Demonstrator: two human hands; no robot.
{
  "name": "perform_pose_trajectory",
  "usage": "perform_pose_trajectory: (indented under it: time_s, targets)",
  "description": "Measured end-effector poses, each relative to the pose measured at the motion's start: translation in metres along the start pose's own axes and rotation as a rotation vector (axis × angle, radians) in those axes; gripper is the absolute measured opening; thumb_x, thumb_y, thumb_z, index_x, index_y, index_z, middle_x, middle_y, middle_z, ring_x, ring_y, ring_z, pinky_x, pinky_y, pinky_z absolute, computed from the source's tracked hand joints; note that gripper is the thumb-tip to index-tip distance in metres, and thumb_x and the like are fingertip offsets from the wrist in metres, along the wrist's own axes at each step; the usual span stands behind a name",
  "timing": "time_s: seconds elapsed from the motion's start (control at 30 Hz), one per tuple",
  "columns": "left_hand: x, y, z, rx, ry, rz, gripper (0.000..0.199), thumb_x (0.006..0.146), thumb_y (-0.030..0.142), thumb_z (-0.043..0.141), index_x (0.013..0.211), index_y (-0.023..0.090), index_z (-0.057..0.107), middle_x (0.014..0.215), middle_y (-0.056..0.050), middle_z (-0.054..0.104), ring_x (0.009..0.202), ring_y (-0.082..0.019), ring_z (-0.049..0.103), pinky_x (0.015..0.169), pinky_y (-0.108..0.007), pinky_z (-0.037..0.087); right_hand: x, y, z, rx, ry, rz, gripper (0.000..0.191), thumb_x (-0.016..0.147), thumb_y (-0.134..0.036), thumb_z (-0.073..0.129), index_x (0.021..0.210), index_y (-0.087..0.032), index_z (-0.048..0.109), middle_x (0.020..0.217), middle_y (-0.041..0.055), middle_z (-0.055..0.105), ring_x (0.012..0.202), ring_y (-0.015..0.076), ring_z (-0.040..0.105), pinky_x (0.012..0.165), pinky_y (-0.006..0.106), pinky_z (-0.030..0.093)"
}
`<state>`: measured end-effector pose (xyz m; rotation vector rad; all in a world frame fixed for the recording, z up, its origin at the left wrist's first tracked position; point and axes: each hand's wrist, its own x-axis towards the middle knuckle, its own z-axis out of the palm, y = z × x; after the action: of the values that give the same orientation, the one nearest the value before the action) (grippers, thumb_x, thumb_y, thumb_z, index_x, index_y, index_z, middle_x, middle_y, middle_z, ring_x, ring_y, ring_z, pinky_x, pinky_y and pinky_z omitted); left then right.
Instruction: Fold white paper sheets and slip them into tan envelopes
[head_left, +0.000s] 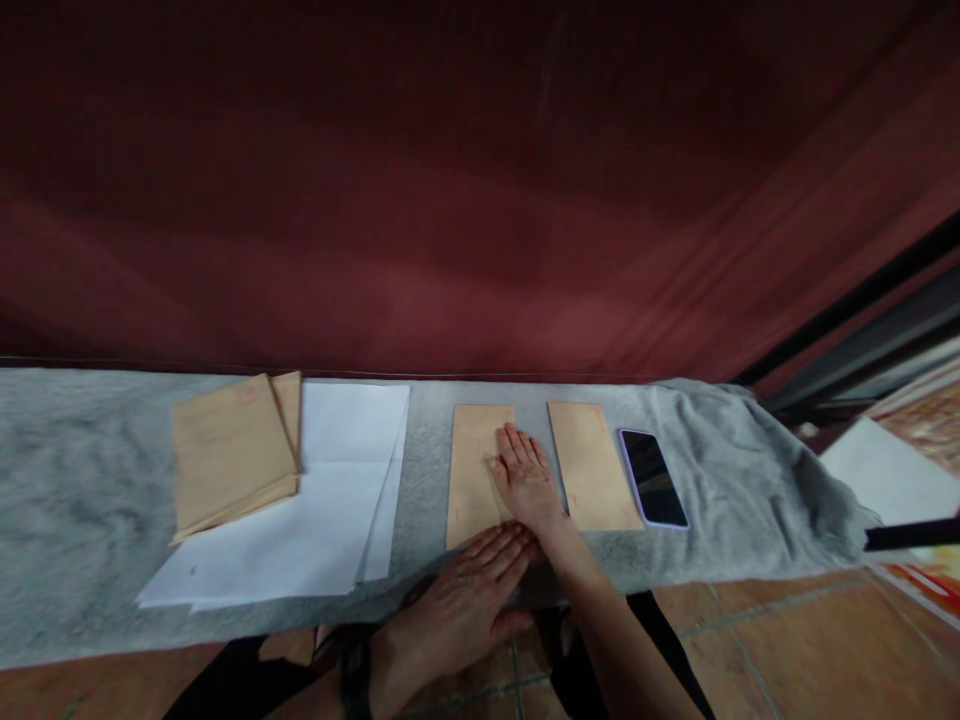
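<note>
A brown paper envelope [471,460] lies on the grey cloth in front of me. My right hand [527,482] rests flat on its right side, fingers stretched out and pointing away from me. Over the near edge of the same envelope lies my left hand [480,585], fingers extended, palm down, with a dark band on the wrist. Both hands are open and neither grips anything. To the right of them is a second brown envelope [596,468], apart from the first. What is under the palms is hidden.
Sheets of white paper [330,530] lie to the left, with a stack of brown envelopes [232,450] partly on them. A phone [654,478] in a purple case lies at the right. Grey cloth [75,500] covers the narrow surface, bunched at its right end, against a dark red wall [450,200].
</note>
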<state>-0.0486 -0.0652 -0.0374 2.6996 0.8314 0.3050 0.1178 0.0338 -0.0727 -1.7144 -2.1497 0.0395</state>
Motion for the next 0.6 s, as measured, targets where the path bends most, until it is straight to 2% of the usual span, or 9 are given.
perform_pose_trajectory:
  time_s: [0.23, 0.33, 0.43, 0.5, 0.6]
  targets:
    - [-0.008, -0.007, 0.011, 0.117, 0.071, -0.112, 0.076, 0.100, 0.052, 0.048, 0.162, 0.018, 0.019, 0.165, -0.013, 0.033, 0.152, -0.027, 0.033, 0.123, -0.047, 0.032, -0.005, 0.013, 0.001, -0.041, 0.035, 0.000, 0.056, 0.106, -0.037, 0.036, 0.155, -0.009, 0.041, 0.159, 0.0158, 0.043, 0.148, 0.0275, 0.039, 0.120, 0.048, 0.034]
    - [-0.008, -0.017, 0.021, 0.176, 0.138, -0.201, 0.077, 0.099, 0.053, 0.049, 0.161, 0.016, 0.022, 0.163, -0.017, 0.035, 0.152, -0.030, 0.032, 0.123, -0.054, 0.031, -0.008, 0.015, 0.000, -0.045, 0.050, 0.014, 0.055, 0.106, -0.036, 0.036, 0.153, -0.009, 0.043, 0.158, 0.0174, 0.045, 0.148, 0.0286, 0.040, 0.119, 0.049, 0.035]
    - [-0.007, -0.029, 0.029, 0.197, 0.228, -0.336, 0.073, 0.099, 0.046, 0.051, 0.158, 0.010, 0.027, 0.162, -0.022, 0.036, 0.152, -0.034, 0.031, 0.122, -0.057, 0.033, -0.011, 0.015, -0.002, -0.047, 0.045, 0.029, 0.055, 0.106, -0.034, 0.034, 0.152, -0.007, 0.044, 0.157, 0.0183, 0.045, 0.148, 0.0294, 0.039, 0.119, 0.049, 0.036]
    - [-0.004, -0.037, 0.029, 0.136, 0.284, -0.421, 0.070, 0.099, 0.041, 0.050, 0.157, 0.009, 0.029, 0.162, -0.023, 0.035, 0.152, -0.035, 0.031, 0.120, -0.056, 0.036, -0.013, 0.015, -0.004, -0.048, 0.030, 0.037, 0.055, 0.106, -0.033, 0.034, 0.151, -0.005, 0.046, 0.158, 0.0195, 0.044, 0.149, 0.0308, 0.038, 0.119, 0.050, 0.036]
    - [0.001, -0.048, 0.021, -0.104, 0.359, -0.529, 0.063, 0.100, 0.040, 0.046, 0.156, 0.013, 0.034, 0.165, -0.020, 0.030, 0.151, -0.032, 0.034, 0.118, -0.052, 0.041, -0.015, 0.013, -0.006, -0.027, 0.017, 0.050, 0.054, 0.104, -0.030, 0.035, 0.148, -0.001, 0.048, 0.157, 0.0212, 0.044, 0.149, 0.0318, 0.038, 0.120, 0.050, 0.034]
